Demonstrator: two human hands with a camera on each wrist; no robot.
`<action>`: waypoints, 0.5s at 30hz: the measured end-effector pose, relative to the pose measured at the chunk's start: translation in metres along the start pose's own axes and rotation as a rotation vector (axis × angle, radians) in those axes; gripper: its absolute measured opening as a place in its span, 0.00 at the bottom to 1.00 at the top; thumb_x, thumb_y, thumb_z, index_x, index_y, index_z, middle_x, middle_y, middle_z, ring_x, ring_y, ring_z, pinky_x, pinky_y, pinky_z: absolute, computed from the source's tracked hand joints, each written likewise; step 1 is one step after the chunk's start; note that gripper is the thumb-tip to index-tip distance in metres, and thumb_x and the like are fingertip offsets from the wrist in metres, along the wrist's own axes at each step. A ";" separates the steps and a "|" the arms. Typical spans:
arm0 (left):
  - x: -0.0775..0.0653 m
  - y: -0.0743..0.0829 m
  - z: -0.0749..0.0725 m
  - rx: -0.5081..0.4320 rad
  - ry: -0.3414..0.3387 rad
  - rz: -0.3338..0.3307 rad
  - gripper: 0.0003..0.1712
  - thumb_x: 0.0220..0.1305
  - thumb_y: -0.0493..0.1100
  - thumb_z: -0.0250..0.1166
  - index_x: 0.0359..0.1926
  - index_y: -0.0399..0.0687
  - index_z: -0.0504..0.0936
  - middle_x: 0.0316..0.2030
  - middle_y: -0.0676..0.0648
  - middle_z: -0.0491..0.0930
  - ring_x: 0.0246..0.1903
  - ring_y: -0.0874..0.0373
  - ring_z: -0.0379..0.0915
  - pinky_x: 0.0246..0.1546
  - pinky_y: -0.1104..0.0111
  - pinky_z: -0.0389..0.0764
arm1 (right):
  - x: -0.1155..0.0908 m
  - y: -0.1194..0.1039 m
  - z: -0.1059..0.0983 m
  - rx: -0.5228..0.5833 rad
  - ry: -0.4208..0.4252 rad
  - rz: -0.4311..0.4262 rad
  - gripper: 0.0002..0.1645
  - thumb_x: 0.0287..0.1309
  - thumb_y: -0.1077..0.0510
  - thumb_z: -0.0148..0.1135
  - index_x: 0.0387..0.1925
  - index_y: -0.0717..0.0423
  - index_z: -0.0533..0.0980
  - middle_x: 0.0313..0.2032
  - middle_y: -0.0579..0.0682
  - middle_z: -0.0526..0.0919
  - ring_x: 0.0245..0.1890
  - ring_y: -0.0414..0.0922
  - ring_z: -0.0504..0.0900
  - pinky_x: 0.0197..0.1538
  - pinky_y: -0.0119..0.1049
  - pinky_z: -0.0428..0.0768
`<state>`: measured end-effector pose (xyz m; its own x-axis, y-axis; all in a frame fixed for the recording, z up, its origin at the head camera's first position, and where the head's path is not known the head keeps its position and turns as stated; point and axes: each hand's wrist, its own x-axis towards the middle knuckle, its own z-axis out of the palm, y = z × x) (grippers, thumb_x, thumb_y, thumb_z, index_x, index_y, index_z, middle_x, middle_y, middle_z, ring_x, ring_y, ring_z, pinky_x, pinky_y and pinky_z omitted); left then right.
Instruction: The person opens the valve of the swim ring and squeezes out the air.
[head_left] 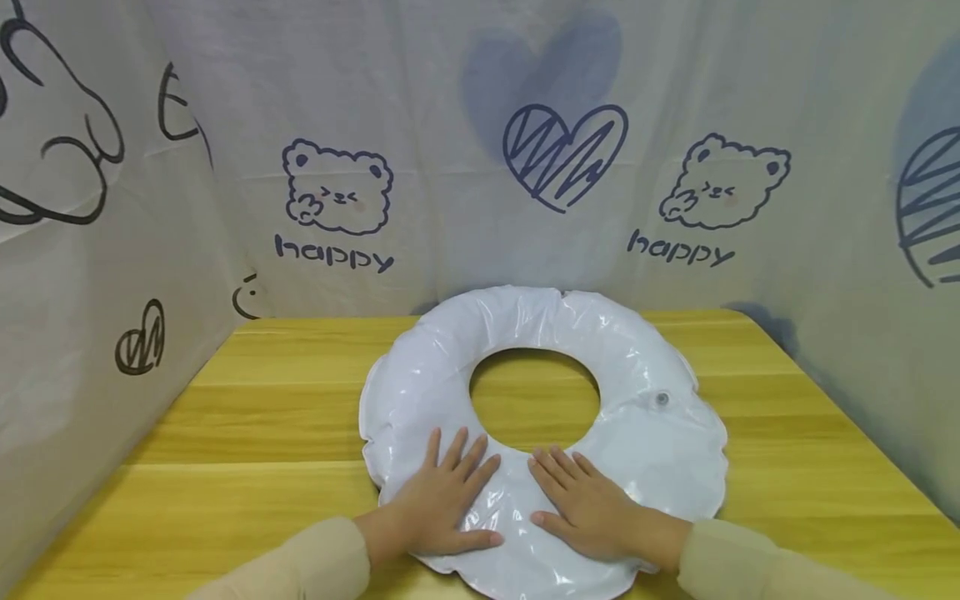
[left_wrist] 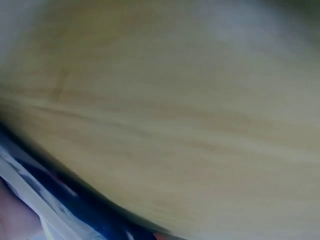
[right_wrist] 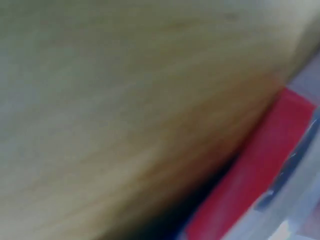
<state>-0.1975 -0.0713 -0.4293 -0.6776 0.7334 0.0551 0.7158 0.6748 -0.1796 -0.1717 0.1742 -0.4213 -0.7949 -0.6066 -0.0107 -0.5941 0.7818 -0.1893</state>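
Observation:
A partly puffed, glossy white inflatable swim ring [head_left: 427, 367] lies flat on the wooden table, its round hole facing up. On the ring's near left part rests my left hand [head_left: 442, 504], fingers spread and straight. My right hand [head_left: 588, 508] presses flat on the near right part, fingertips close to the hole's edge. A small clear valve [head_left: 662, 399] sits on the ring's right side. In the left wrist view the ring's dark blue side [left_wrist: 85, 197] shows at the lower left; the right wrist view catches a red patch [right_wrist: 255, 165] on its side.
The yellow wood-grain table [head_left: 262, 417] extends to both sides of the ring. A pale cloth curtain [head_left: 450, 225] with bear, heart and "happy" prints hangs behind the table and along its sides. The ring's far edge reaches close to the back cloth.

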 end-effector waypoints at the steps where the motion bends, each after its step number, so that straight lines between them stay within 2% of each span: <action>1: 0.000 0.000 0.001 0.013 -0.007 0.001 0.53 0.56 0.79 0.36 0.71 0.50 0.53 0.71 0.40 0.49 0.70 0.37 0.41 0.63 0.36 0.43 | 0.000 -0.001 0.002 -0.008 -0.003 -0.004 0.41 0.68 0.37 0.34 0.69 0.62 0.52 0.71 0.58 0.52 0.71 0.57 0.48 0.69 0.56 0.49; 7: 0.000 -0.001 0.007 0.051 0.000 0.022 0.52 0.56 0.79 0.35 0.71 0.50 0.53 0.71 0.38 0.49 0.70 0.35 0.41 0.62 0.35 0.43 | 0.001 0.000 0.009 -0.042 0.016 -0.020 0.40 0.68 0.38 0.36 0.69 0.62 0.53 0.71 0.58 0.52 0.71 0.57 0.48 0.69 0.56 0.49; 15: 0.002 -0.002 0.013 -0.021 -0.034 0.026 0.51 0.58 0.77 0.39 0.72 0.48 0.50 0.71 0.37 0.46 0.70 0.34 0.39 0.61 0.34 0.43 | 0.000 0.002 0.014 -0.079 0.031 -0.028 0.40 0.68 0.38 0.36 0.69 0.62 0.54 0.71 0.59 0.52 0.71 0.58 0.49 0.69 0.56 0.49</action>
<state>-0.2026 -0.0722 -0.4413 -0.6636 0.7479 0.0168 0.7366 0.6572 -0.1595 -0.1712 0.1732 -0.4352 -0.7804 -0.6248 0.0242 -0.6232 0.7742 -0.1106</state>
